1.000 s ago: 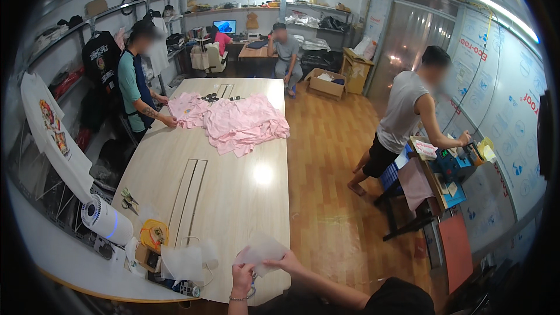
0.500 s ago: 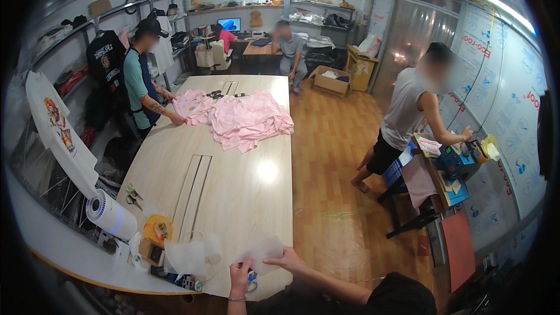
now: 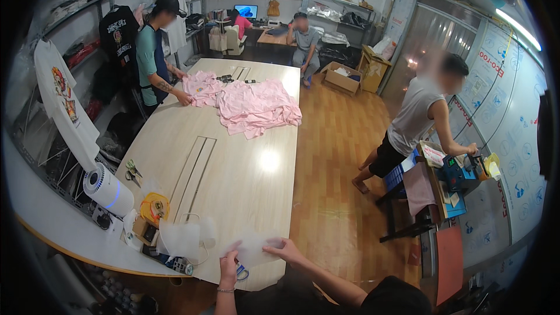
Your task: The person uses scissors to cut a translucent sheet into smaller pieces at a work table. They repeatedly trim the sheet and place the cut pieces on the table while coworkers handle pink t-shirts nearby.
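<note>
My left hand [image 3: 229,261] pinches the near left edge of a translucent whitish sheet [image 3: 251,249], just above the table's near end. On the sheet's right side, my right hand [image 3: 284,251] grips its edge between thumb and fingers. Whether the sheet is plastic film or thin paper I cannot make out. Blue scissor-like handles [image 3: 242,272] show on the table beside my left hand. More translucent sheets [image 3: 182,238] lie left of my hands.
An orange-yellow dish [image 3: 155,205], green-handled scissors [image 3: 133,171] and a white cylindrical device [image 3: 108,189] stand on the left. Pink garments [image 3: 259,105] cover the table's far part, where a person [image 3: 156,64] handles one. On the right, another person works at a small press [image 3: 458,174].
The view has shifted, so the room appears displaced. Both hands keep hold of the translucent sheet, which looks slightly more spread. The person on the right leans further over the press.
</note>
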The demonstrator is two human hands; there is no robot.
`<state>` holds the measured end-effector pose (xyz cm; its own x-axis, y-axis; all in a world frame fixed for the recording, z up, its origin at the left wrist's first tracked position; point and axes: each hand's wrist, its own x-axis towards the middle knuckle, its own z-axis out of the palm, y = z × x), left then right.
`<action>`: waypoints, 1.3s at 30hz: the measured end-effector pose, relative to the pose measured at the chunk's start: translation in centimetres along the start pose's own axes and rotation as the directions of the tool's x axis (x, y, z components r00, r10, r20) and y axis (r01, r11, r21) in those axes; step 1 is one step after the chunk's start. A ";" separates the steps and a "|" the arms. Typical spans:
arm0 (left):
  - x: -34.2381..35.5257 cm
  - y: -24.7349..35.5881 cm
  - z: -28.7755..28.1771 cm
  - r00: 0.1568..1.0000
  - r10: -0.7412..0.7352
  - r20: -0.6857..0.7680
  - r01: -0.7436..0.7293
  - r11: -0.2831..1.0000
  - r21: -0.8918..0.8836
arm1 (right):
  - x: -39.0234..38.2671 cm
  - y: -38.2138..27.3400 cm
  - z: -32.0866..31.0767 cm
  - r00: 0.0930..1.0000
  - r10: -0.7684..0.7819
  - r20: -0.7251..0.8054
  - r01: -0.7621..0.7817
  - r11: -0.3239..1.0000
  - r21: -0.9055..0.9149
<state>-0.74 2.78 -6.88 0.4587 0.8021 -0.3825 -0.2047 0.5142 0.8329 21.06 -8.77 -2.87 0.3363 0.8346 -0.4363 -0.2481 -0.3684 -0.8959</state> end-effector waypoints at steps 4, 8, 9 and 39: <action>0.1 0.2 2.6 0.998 0.022 0.056 -0.020 0.999 -0.038 | -0.1 1.7 -1.3 0.999 0.017 -0.039 -0.010 0.986 0.166; 0.8 -0.6 2.5 0.978 -0.117 0.175 0.121 0.992 -0.017 | -0.8 2.5 -2.3 0.985 -0.036 -0.170 0.062 0.986 0.152; 1.2 -1.1 2.8 0.979 -0.103 0.177 0.105 0.994 -0.003 | -0.8 2.6 -2.5 0.981 -0.039 -0.188 0.072 0.983 0.171; 3.6 -1.2 -6.3 0.986 -0.152 -0.064 0.129 0.953 -0.273 | -1.5 0.5 2.1 0.976 -0.125 0.180 0.182 0.919 -0.350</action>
<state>-4.26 6.94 -11.79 0.4286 0.7322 -0.5293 -0.3718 0.6769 0.6353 18.53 -9.36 -2.44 0.1957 0.9340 -0.2989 0.1511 -0.3299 -0.9319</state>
